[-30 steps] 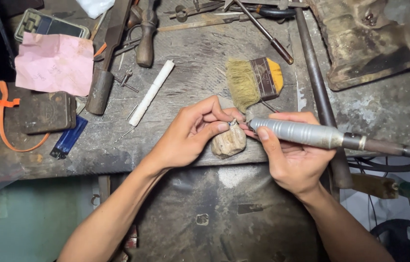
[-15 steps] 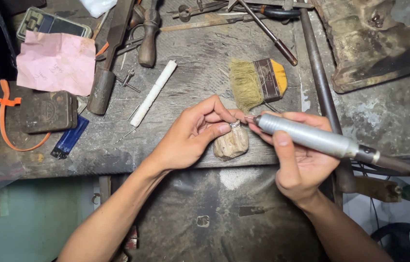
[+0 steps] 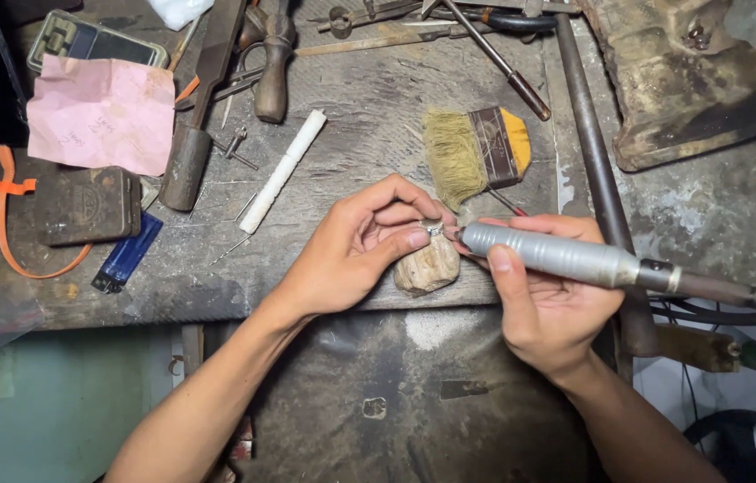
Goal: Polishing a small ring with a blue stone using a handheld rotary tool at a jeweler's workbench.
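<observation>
Silver ring [image 3: 434, 229] pinched in left hand [image 3: 355, 246] over wooden peg [image 3: 427, 266]; right hand [image 3: 546, 300] clamps rotary handpiece [image 3: 549, 253], tip at ring. Grinding apparently under way, unfinished.

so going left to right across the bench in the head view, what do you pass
orange strap → dark metal tin → blue lighter → white stick → left hand → small ring → grey rotary handpiece, held in the right hand

Left hand [image 3: 351, 255] pinching; right hand [image 3: 548, 300] gripping
</observation>
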